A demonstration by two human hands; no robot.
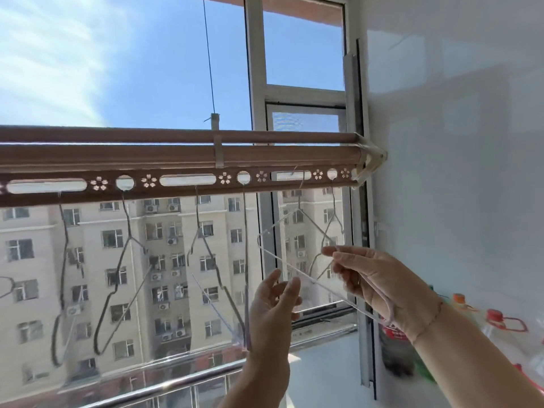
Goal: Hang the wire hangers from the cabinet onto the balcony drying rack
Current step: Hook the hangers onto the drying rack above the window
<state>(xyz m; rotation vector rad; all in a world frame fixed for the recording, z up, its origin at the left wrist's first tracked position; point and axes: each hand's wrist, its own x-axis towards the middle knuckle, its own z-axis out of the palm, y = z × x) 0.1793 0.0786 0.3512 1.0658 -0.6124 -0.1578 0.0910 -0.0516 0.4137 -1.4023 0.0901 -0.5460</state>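
Note:
The brown drying rack [182,164] runs across the window at head height, with a row of slots and round holes along its lower strip. A pale wire hanger [276,262] hangs tilted from a slot near the rack's right end. My right hand [374,284] grips its right side near the lower corner. The straight fingers of my left hand [273,307] reach up to the hanger's bottom bar, at or just touching it. Several grey wire hangers [126,260] hang from the holes to the left, and another wire hanger [332,231] hangs at the far right.
A white wall [456,172] stands close on the right. Bottles with red caps [497,316] sit low against it. A steel railing [176,384] runs below the window, and a thin cable [210,69] holds the rack from above.

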